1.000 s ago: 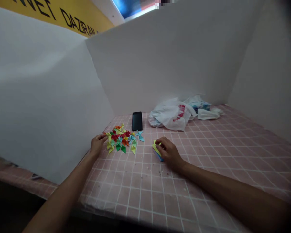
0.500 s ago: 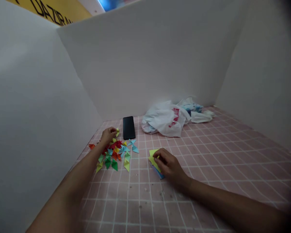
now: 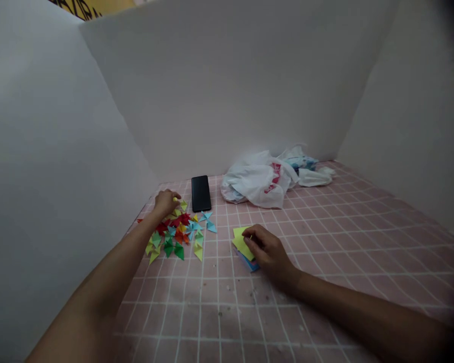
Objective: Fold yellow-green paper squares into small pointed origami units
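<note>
My left hand (image 3: 166,203) reaches to the far left, over a cluster of small folded paper pieces. Its thumb and fingers close around a bit of yellow folded paper (image 3: 175,199); another yellow folded piece (image 3: 183,205) lies just beside the fingertips. Red (image 3: 181,220), green (image 3: 168,247) and light blue (image 3: 211,226) folded pieces lie nearer me. My right hand (image 3: 268,254) rests at a small stack of square paper, fingers curled and thumb pinching the top yellow paper (image 3: 243,246). Blue paper (image 3: 252,265) shows beneath it; the palm side is hidden.
A black phone (image 3: 201,193) lies behind the folded pieces. White plastic bags (image 3: 255,179) with red print are heaped along the back wall (image 3: 227,91). White panels enclose the left, back and right of the pink checked tabletop (image 3: 219,322).
The view has tilted slightly down. The yellow folded piece at my left fingertips now sits lower, beside the fingers. My right hand stays at the paper stack.
</note>
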